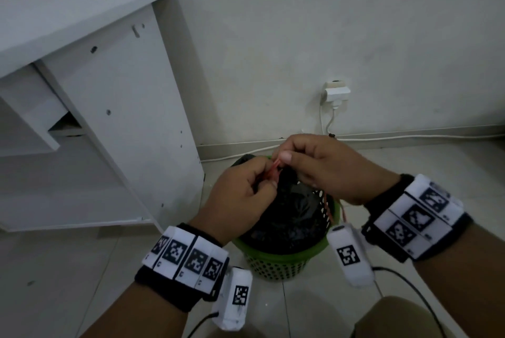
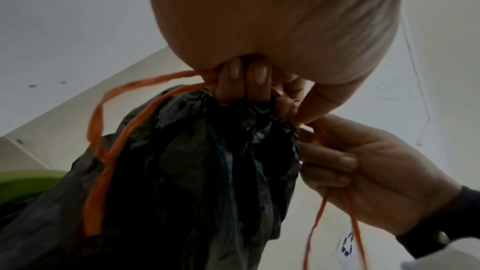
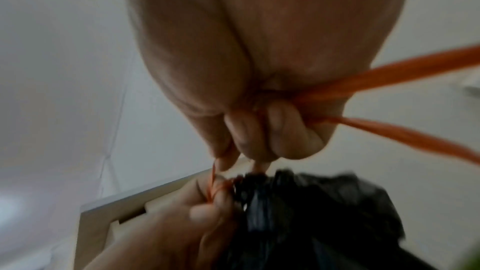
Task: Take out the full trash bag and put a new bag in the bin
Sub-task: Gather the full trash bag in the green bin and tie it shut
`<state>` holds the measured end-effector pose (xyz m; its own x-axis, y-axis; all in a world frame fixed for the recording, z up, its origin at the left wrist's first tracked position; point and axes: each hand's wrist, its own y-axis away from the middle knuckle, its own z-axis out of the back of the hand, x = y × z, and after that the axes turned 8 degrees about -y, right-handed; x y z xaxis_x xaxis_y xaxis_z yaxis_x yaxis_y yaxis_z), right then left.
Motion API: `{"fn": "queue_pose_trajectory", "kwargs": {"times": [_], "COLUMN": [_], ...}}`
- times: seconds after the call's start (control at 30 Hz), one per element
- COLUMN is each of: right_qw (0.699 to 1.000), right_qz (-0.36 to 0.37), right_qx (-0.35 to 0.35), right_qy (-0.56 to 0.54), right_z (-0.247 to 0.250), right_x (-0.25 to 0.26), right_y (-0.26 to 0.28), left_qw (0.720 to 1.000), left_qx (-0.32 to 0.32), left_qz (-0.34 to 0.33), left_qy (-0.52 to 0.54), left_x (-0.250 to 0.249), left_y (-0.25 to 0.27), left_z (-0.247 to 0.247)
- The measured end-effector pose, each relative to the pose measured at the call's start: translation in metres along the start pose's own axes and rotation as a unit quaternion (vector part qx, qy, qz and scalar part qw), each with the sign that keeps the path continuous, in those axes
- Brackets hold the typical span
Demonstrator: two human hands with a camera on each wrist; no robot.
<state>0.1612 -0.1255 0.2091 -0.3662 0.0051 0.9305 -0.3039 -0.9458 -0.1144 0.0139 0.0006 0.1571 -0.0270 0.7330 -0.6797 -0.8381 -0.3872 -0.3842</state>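
A full black trash bag [image 1: 289, 209] sits in a green perforated bin [image 1: 276, 255] on the floor. Its mouth is gathered into a bunch with an orange drawstring [image 1: 274, 169]. My left hand [image 1: 246, 190] pinches the drawstring at the bag's neck, fingers curled. My right hand [image 1: 322, 165] pinches the same drawstring from the other side, and loose ends trail out of its palm [image 1: 329, 206]. The left wrist view shows the bag [image 2: 194, 171], one string loop [image 2: 103, 130] hanging from my left hand and two strands [image 2: 337, 223] dropping from my right. In the right wrist view the strands [image 3: 389, 77] run off to the right.
A white cabinet [image 1: 109, 108] stands left of the bin. Behind it is a white wall with a socket and plug [image 1: 336, 91] and a cable [image 1: 410, 136] along the floor edge. Pale tiled floor [image 1: 68, 269] surrounds the bin. My knee [image 1: 396, 318] is at the bottom right.
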Motion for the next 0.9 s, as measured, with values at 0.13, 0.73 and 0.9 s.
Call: {"fn": "queue_pose_trajectory", "kwargs": {"times": [0.13, 0.73, 0.9], "right_qw": [0.990, 0.989, 0.977], "right_qz": [0.004, -0.058, 0.040], "right_qx": [-0.064, -0.135, -0.166], "right_qy": [-0.127, 0.035, 0.130], "right_z": [-0.024, -0.017, -0.025], "right_x": [-0.018, -0.022, -0.037], "right_y": [0.001, -0.005, -0.001], "left_qw": [0.999, 0.977, 0.980], "left_qx": [-0.023, -0.179, -0.068], "left_qz": [-0.007, -0.036, 0.175], "left_qy": [-0.045, -0.110, 0.058], "left_x": [0.000, -0.006, -0.011], "left_y": [0.001, 0.016, 0.010], "left_z": [-0.006, -0.034, -0.021]}}
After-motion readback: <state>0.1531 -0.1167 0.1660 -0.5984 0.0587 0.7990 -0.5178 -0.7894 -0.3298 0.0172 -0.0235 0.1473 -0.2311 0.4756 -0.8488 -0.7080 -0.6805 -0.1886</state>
